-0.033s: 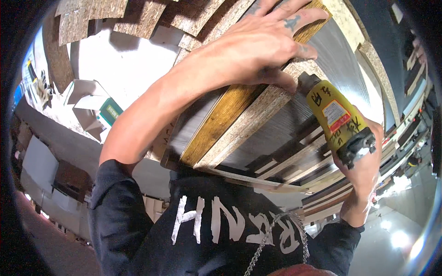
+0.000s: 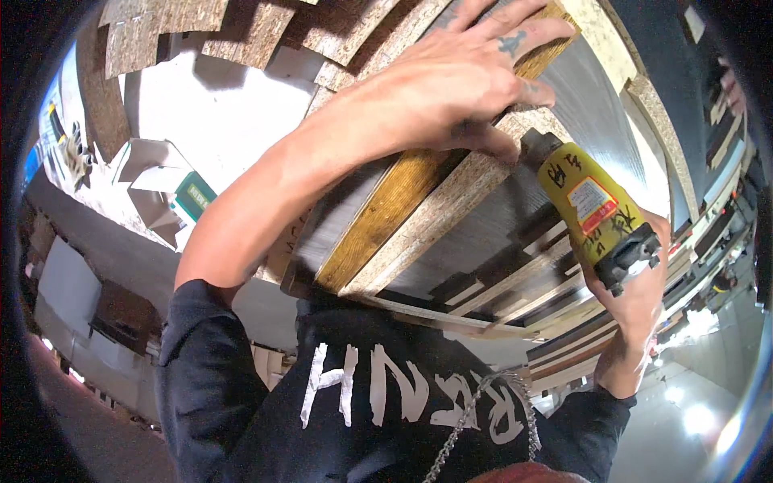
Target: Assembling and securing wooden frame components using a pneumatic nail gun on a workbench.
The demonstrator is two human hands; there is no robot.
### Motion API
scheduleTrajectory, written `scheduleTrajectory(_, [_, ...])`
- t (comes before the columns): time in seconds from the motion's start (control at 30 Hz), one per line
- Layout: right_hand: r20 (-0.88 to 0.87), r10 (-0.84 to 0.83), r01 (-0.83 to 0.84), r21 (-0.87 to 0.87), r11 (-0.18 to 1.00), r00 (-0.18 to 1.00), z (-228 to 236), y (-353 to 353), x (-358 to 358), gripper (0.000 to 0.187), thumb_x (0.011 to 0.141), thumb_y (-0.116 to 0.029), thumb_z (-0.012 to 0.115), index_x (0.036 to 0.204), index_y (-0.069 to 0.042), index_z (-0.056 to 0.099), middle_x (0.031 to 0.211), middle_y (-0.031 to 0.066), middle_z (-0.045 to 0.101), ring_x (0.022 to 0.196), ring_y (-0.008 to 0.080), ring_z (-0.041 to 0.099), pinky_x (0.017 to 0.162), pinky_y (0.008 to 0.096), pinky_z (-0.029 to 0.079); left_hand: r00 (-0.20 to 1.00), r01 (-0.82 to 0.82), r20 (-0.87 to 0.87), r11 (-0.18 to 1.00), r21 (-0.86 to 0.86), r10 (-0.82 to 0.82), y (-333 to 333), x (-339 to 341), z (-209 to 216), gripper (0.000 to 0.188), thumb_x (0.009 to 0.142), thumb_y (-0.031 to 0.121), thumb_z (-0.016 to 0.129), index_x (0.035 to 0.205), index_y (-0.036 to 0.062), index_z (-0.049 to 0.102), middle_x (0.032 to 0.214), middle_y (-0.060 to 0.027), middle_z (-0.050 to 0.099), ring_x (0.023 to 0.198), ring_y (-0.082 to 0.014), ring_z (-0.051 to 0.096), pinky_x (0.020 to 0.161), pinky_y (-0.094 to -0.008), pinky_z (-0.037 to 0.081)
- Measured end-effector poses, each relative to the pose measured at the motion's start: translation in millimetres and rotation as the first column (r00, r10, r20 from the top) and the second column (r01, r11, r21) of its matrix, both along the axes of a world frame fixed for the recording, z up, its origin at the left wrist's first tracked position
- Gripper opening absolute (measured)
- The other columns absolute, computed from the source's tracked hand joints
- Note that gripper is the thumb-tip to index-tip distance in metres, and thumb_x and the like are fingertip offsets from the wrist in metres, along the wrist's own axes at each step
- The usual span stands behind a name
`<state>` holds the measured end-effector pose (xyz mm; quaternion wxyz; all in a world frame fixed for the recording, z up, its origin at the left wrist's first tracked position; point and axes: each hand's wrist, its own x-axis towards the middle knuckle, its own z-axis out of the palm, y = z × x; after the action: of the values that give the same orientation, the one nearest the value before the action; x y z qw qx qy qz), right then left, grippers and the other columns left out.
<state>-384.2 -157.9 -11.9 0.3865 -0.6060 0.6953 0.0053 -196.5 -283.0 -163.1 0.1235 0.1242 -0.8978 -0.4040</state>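
My left hand point(image 2: 475, 84) lies spread across the top of a board assembly, fingers reaching over a brown wood-grain face point(image 2: 378, 217) and thumb against the raw edge of a particleboard strip point(image 2: 451, 205). In my right hand point(image 2: 632, 294) is a yellow power tool point(image 2: 573, 173) with a dark nose and black rear end. Its handle is mostly hidden below the body. The nose sits at the particleboard edge, close beside my left thumb; I cannot tell whether it touches. A grey wood-grain panel point(image 2: 600, 109) lies beyond the strip.
Particleboard pieces point(image 2: 250, 32) stand in a row at the far left, beside a white surface point(image 2: 209, 101). An opened white and green box point(image 2: 153, 189) and gloves point(image 2: 76, 157) lie at the left. Stacked boards point(image 2: 572, 354) are low on the right.
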Motion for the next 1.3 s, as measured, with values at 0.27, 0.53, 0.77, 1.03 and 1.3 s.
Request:
scheduleTrajectory(0.27, [-0.064, 0.126, -0.137, -0.221, 0.966, 0.990, -3.8, 11.8, -9.9, 0.046, 0.065, -0.017, 0.080, 0.105, 0.003, 0.065, 0.085, 0.0175, 0.069, 0.071, 0.0288, 0.066, 0.073, 0.0359, 0.051, 0.999, 0.004, 0.043, 0.999, -0.040, -0.002, 3.4, -3.2, -8.5, 0.064, 0.079, 0.038, 0.077, 0.132, 0.0046, 0.062, 0.161, -0.0260, 0.013, 0.151, -0.0424, -0.001, 0.120, -0.0575, 0.002])
scheduleTrajectory(0.53, [-0.026, 0.023, -0.027, -0.153, 0.988, 0.999, -6.9, 32.7, -0.4, 0.056, 0.063, -0.021, 0.078, 0.112, 0.000, 0.063, 0.093, 0.0217, 0.070, 0.083, 0.0339, 0.072, 0.075, 0.0403, 0.054, 0.999, 0.040, 0.008, 0.999, 0.019, -0.040, -3.2, 9.8, 7.9, 0.073, 0.074, 0.044, 0.079, 0.131, 0.0022, 0.061, 0.161, -0.0263, 0.013, 0.149, -0.0464, 0.005, 0.120, -0.0586, 0.008])
scheduleTrajectory(0.77, [-0.132, -0.748, 0.749, -0.053, 0.661, 0.651, 47.4, 188.0, -22.3, 0.037, 0.088, -0.016, 0.075, 0.117, 0.003, 0.066, 0.107, 0.0093, 0.071, 0.096, 0.0167, 0.066, 0.087, 0.0300, 0.051, 0.989, 0.088, 0.122, 0.994, -0.063, -0.080, -3.5, -4.3, 21.3, 0.081, 0.075, 0.060, 0.073, 0.130, 0.0030, 0.061, 0.162, -0.0219, 0.011, 0.150, -0.0453, -0.001, 0.120, -0.0573, 0.003])
scheduleTrajectory(1.03, [-0.374, -0.848, 0.859, -0.201, 0.470, 0.376, 20.9, 443.6, -124.3, 0.034, 0.089, -0.018, 0.069, 0.110, 0.008, 0.064, 0.094, 0.0187, 0.071, 0.086, 0.0320, 0.068, 0.081, 0.0403, 0.051, 0.910, -0.160, 0.325, 0.940, -0.300, 0.258, 30.8, 2.1, 34.5, 0.069, 0.075, 0.033, 0.083, 0.136, 0.0179, 0.055, 0.161, -0.0196, 0.020, 0.147, -0.0414, 0.022, 0.117, -0.0540, 0.030])
scheduleTrajectory(1.3, [-0.452, -0.781, 0.819, -0.167, 0.549, 0.431, -71.7, 552.6, -196.0, 0.063, 0.096, -0.026, 0.059, 0.151, -0.008, 0.034, 0.139, 0.0251, 0.051, 0.128, 0.0445, 0.047, 0.103, 0.0490, 0.043, 0.752, -0.644, 0.130, 0.762, -0.065, 0.647, 257.1, -16.1, 53.5, 0.051, 0.084, 0.003, 0.071, 0.132, 0.0145, 0.058, 0.145, -0.0166, 0.045, 0.131, -0.0361, 0.047, 0.109, -0.0482, 0.042])
